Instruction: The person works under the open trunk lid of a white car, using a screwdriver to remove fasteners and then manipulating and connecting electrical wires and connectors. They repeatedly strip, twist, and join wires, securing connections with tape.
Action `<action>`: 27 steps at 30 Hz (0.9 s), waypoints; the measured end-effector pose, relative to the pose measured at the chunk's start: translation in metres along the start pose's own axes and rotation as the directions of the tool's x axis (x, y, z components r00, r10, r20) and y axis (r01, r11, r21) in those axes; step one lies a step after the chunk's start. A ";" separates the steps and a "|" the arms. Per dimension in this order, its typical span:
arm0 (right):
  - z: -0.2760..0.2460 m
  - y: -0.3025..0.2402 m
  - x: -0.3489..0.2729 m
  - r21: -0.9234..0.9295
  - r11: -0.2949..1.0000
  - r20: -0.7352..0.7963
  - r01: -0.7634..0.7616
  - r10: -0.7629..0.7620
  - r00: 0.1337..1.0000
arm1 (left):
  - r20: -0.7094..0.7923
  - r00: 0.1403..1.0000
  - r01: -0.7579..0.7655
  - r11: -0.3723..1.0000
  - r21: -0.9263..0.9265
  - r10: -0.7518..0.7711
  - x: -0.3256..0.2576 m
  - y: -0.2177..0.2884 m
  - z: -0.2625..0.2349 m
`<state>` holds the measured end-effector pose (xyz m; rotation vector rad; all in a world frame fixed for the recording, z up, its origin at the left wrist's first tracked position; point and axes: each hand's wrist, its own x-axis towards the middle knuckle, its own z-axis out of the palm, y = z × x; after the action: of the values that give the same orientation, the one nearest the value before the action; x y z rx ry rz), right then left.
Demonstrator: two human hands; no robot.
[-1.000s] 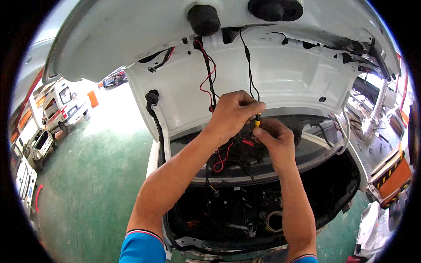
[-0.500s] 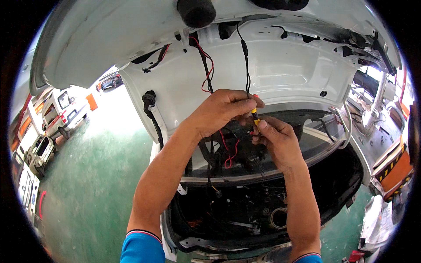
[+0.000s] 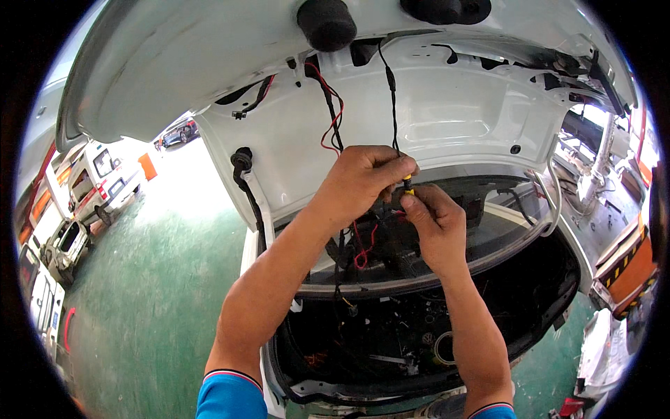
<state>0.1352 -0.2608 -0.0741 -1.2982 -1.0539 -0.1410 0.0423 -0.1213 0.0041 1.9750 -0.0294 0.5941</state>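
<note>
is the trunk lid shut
No, the white trunk lid is raised above both hands, with the open trunk below.

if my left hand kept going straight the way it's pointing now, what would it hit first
Most likely the right hand. The left hand points to the right, pinching a thin black wire with a small yellow piece, and the right hand's fingertips already meet it there. Depth is hard to judge in this view.

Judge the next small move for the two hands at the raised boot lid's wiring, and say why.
Probably press the small yellow connector home. The left hand pinches the thin black wire hanging from the white boot lid, and the right hand meets it from below at that yellow piece, fingertips touching. Whether the joint is already seated cannot be seen.
</note>
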 end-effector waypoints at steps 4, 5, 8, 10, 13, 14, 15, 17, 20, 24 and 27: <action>0.003 -0.001 0.001 0.096 0.995 -0.021 -0.039 0.042 0.999 | -0.048 0.998 0.020 0.993 -0.117 -0.026 -0.003 -0.002 -0.001; 0.003 -0.001 0.002 0.130 0.990 -0.025 -0.047 0.051 0.998 | -0.057 0.998 0.025 0.990 -0.135 -0.033 -0.003 -0.004 -0.002; 0.006 -0.007 -0.002 0.052 0.997 -0.083 -0.054 0.058 0.995 | -0.072 0.996 0.045 0.985 -0.164 -0.058 -0.004 -0.008 -0.002; 0.008 -0.004 -0.002 -0.033 0.999 -0.119 0.002 -0.006 0.993 | -0.066 0.995 0.066 0.987 -0.148 -0.076 -0.004 -0.007 -0.002; 0.010 -0.004 -0.002 -0.162 0.984 -0.156 0.073 -0.099 0.983 | -0.133 0.986 0.091 0.993 -0.081 -0.101 -0.007 -0.002 0.002; 0.011 -0.006 -0.002 -0.205 0.974 -0.165 0.096 -0.131 0.978 | -0.135 0.986 0.087 0.993 -0.077 -0.096 -0.007 -0.001 0.002; 0.011 -0.009 -0.002 -0.258 0.961 -0.157 0.100 -0.144 0.977 | -0.137 0.986 0.083 0.994 -0.072 -0.092 -0.008 -0.001 0.002; 0.010 -0.015 -0.001 -0.362 0.926 -0.138 0.109 -0.169 0.976 | -0.130 0.989 0.062 0.997 -0.048 -0.067 -0.008 0.000 0.001; 0.004 -0.015 0.001 -0.293 0.953 -0.077 0.076 -0.103 0.992 | -0.095 0.995 -0.014 1.000 0.000 0.014 -0.005 -0.004 -0.004; -0.002 -0.013 0.007 -0.027 0.995 0.032 -0.098 0.099 0.995 | -0.039 0.994 -0.105 0.995 0.001 0.105 0.000 -0.014 -0.011; -0.005 -0.008 0.005 0.041 0.997 0.036 -0.068 0.066 0.997 | -0.040 0.997 -0.062 0.997 -0.054 0.060 -0.004 -0.011 -0.009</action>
<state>0.1356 -0.2655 -0.0648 -1.2996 -1.0362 -0.0456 0.0384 -0.1094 -0.0034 1.9145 -0.0821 0.6637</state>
